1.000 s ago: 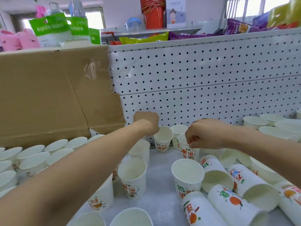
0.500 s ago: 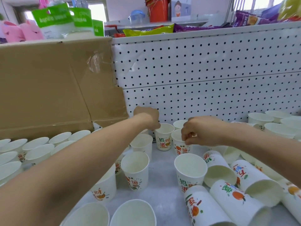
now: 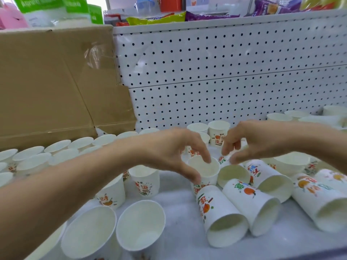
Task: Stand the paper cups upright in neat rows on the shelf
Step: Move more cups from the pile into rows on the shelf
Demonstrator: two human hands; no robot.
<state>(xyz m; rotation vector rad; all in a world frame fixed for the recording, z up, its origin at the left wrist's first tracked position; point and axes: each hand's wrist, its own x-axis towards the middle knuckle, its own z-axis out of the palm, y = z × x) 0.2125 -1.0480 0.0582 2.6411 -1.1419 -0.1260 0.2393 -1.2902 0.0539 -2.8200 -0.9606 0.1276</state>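
**Both hands down among the cups at mid-shelf**

The left hand [image 3: 169,152] reaches in from the left. Its thumb and forefinger curl round the mouth of an upright cup [image 3: 204,172], tips on the rim, and the other fingers are hidden behind them. The right hand [image 3: 259,143] comes in from the right with its fingers curled narrow, tips down on the wall of a tipped cup [image 3: 233,175] that lies just beside the upright one, mouth toward the camera. Blur hides whether that hand actually grips it.

Fallen cups [image 3: 251,205] crowd the right side, lying touching one another with mouths toward the front and packed against the tipped cup. Under the left forearm stand loose upright cups [image 3: 145,181], and two large-looking ones [image 3: 140,224] sit nearest the camera. Rows of cups [image 3: 56,147] stand upright along the left, running back to a cardboard box [image 3: 47,81]. Behind the hands a few printed cups [image 3: 218,130] stand near the white pegboard panel [image 3: 225,81], which closes off the rear. More cups [image 3: 277,117] stand at the far right.

Bare shelf [image 3: 178,212] shows as a lane between the left-hand uprights and the fallen cups, running to the front lip. Snack bags [image 3: 155,18] lie on the tier above.
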